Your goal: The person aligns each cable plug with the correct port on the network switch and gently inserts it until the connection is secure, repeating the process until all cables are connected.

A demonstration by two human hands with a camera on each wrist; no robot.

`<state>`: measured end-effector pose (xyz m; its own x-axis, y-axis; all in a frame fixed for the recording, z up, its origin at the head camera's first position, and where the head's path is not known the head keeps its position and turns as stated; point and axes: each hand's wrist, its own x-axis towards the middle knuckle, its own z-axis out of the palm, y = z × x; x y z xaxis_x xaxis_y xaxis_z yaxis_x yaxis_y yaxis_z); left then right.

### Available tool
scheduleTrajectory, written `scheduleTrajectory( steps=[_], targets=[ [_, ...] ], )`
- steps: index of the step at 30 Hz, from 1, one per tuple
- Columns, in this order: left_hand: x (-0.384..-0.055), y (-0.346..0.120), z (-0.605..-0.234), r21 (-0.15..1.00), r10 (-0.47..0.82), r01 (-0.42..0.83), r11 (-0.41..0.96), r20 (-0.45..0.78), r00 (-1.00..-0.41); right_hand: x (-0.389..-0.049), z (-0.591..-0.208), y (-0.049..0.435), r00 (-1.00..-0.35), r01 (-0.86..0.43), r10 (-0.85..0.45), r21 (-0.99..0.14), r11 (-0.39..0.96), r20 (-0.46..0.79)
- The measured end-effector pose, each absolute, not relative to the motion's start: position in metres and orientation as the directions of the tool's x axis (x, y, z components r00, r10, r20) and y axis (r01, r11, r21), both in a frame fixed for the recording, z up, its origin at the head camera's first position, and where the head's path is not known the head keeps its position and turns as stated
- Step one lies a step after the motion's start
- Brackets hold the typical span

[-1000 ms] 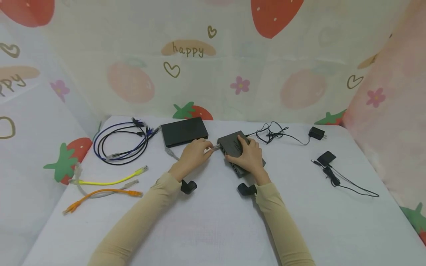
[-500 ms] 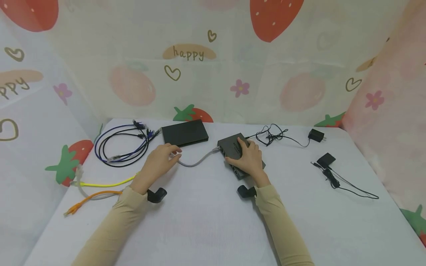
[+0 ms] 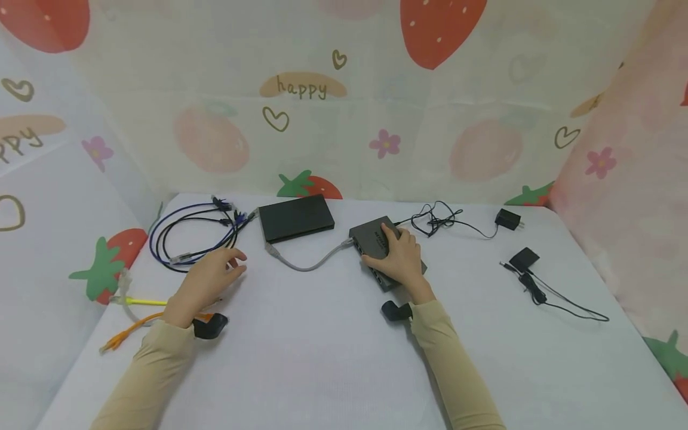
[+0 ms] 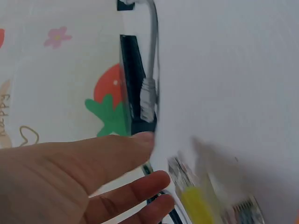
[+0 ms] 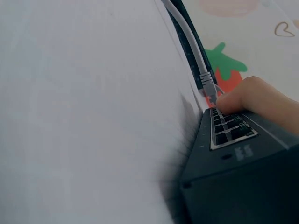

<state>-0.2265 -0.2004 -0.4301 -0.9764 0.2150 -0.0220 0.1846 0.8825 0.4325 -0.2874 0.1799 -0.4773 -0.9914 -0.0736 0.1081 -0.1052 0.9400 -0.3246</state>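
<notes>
My right hand (image 3: 400,260) grips a dark network switch (image 3: 368,239), its thumb by the row of ports and fingers over the top. In the right wrist view the thumb touches the port edge of the switch (image 5: 210,161). A short grey Ethernet cable (image 3: 309,270) runs from a port there to the front of a flat black box (image 3: 295,218). My left hand (image 3: 206,283) hovers with relaxed, parted fingers and holds nothing. Below it lie a yellow Ethernet cable (image 3: 146,302) and an orange one (image 3: 120,340), partly hidden by hand and sleeve.
A coil of blue and black cables (image 3: 161,236) lies at the back left, joined to the black box. At the back right is a power adapter (image 3: 507,219) with tangled cord leading to the switch. Another adapter (image 3: 524,258) with its cord lies nearer on the right.
My left hand has let go of the grey cable near the switch and moved left and nearer, over the loose cables. The right hand stays on the switch.
</notes>
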Motion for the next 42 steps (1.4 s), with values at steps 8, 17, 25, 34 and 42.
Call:
scheduleTrajectory(
  steps=[8,17,25,34,42],
  targets=[
    [-0.22,-0.22,-0.438,0.458,0.204,0.133,0.879,-0.109,-0.973,-0.287,-0.478,0.179,-0.991,-0.104,-0.072,-0.325,0.94,0.109],
    [-0.22,-0.225,-0.442,0.41,0.18,0.118,0.904,-0.118,-0.976,-0.287,-0.477,0.179,-0.991,-0.106,-0.072,-0.329,0.938,0.116],
    [-0.22,-0.225,-0.435,0.419,0.147,0.097,0.903,-0.088,-0.985,-0.287,-0.477,0.18,-0.99,-0.107,-0.072,-0.327,0.939,0.117],
    [-0.218,-0.22,-0.421,0.446,0.158,0.152,0.882,0.024,-0.987,-0.287,-0.477,0.18,-0.991,-0.103,-0.07,-0.325,0.94,0.111],
    [-0.218,-0.213,-0.406,0.407,0.174,0.246,0.88,0.206,-0.963,-0.287,-0.477,0.179,-0.992,-0.097,-0.066,-0.326,0.94,0.105]
  ],
)
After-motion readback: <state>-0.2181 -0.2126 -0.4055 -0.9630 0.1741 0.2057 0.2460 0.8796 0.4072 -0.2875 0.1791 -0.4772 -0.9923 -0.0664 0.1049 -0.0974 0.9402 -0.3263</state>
